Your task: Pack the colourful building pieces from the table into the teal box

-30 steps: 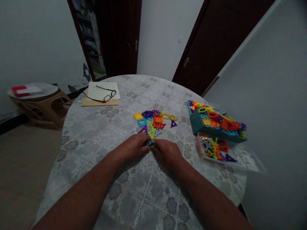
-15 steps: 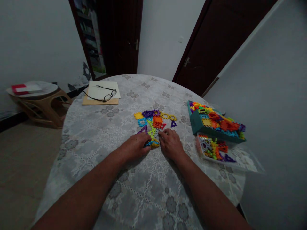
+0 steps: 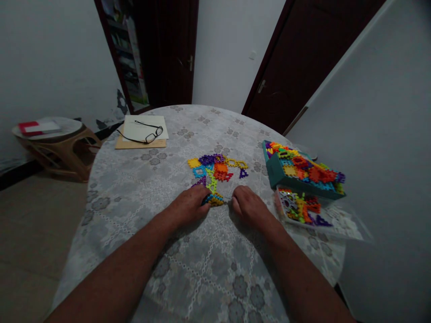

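Observation:
My left hand [image 3: 190,204] is closed around joined blue and yellow interlocking plastic pieces [image 3: 216,200], low over the table. Just to their right, my right hand [image 3: 249,206] has its fingers pinched together. Something small and grey shows at its fingertips, too indistinct to name surely. Beyond the hands lie loose toothed pieces: a lime-green triangle [image 3: 212,183], a purple triangle [image 3: 200,181] partly behind my left hand, an orange square [image 3: 221,171], a light blue square frame [image 3: 200,172] and a yellow square [image 3: 193,163]. A dark purple triangle [image 3: 243,173] lies apart on the right.
A teal box [image 3: 276,172] heaped with similar pieces stands at the right. In front of it is a clear plastic container [image 3: 286,220] with more pieces. Eyeglasses [image 3: 150,138] rest on paper [image 3: 131,130] at the far left. A patterned cloth [image 3: 188,278] covers the round table.
My right hand has moved a little to the right and its fingers have curled in. The grey piece near its fingertips no longer lies among the others. My left hand stays nearly in place.

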Available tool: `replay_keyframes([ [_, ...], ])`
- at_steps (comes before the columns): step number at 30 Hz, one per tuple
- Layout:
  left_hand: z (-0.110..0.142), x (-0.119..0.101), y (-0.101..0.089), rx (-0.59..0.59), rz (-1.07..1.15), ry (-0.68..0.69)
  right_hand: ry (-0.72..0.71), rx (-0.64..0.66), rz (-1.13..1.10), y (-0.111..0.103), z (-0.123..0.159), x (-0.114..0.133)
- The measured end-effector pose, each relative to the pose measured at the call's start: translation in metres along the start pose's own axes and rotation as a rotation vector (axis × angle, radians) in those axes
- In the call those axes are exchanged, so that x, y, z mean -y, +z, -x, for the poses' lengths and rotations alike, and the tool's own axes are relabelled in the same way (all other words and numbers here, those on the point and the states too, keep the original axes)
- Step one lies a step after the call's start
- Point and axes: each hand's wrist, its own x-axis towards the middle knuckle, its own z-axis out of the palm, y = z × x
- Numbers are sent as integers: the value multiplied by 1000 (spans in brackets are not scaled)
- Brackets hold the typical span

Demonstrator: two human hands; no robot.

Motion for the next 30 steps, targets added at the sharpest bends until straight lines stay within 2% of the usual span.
replay_keyframes([
  [6,-1,0,2,-4,2,-5,-84,51,-28,0,-3,13],
  [11,-1,1,3,-9,26,7,22,137,-24,7,-9,31],
  [18,-1,-2,1,-2,31,-14,-26,-8,-276,9,-9,16],
  [22,-1,-3,0,-6,43,-14,10,-95,-421,5,-7,13],
  [25,-2,-4,1,-12,47,-23,42,-94,-533,1,-6,14],
  [30,-3,0,3,-22,26,-26,-15,-99,-563,2,-7,16],
])
